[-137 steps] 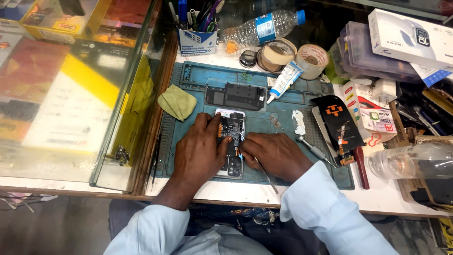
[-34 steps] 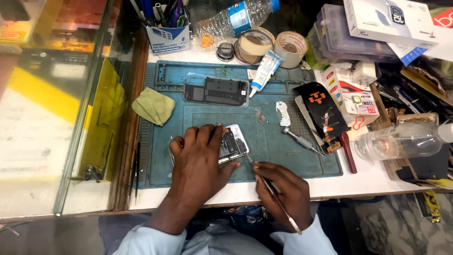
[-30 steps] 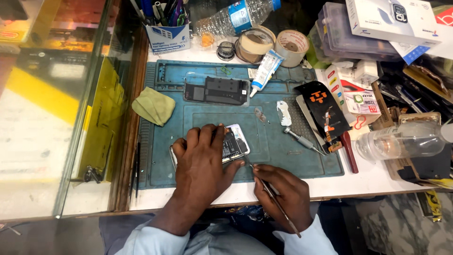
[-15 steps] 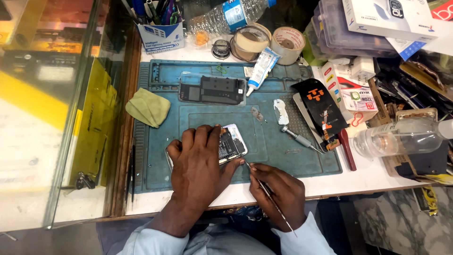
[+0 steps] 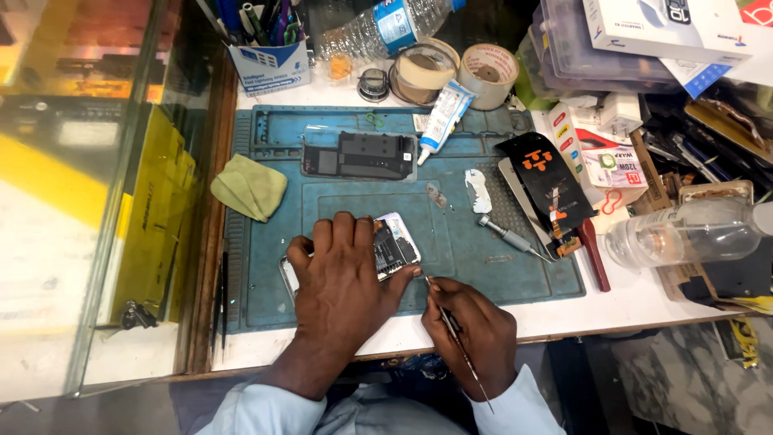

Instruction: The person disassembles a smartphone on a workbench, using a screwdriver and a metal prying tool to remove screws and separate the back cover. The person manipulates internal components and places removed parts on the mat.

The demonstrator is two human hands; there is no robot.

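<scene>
A cluttered white repair counter [image 5: 612,310] runs beside a glass showcase [image 5: 88,201] on the left, with a blue-green work mat [image 5: 483,258] laid across its middle. At the mat's left edge lies a folded green cloth [image 5: 250,187]. Behind it stands a blue-and-white pen holder [image 5: 270,64] stuffed with pens and tools.

The left hand [image 5: 342,282] lies flat, fingers spread, pressing down on an opened phone [image 5: 393,246] near the mat's front edge; only the phone's right end, with its dark innards, shows past the fingers. Farther back on the mat sits a black phone frame [image 5: 358,155], and beside that a white glue tube [image 5: 439,121] points toward it.

The right hand [image 5: 475,334] is closed round a thin metal pick [image 5: 455,338], whose tip rests just beside the phone's near corner, close to the left thumb.

Further right lie a small screwdriver [image 5: 507,235], a dark screen panel with orange marks [image 5: 547,189], two tape rolls [image 5: 455,71] at the back, and a clear plastic bottle [image 5: 692,234] on its side.
</scene>
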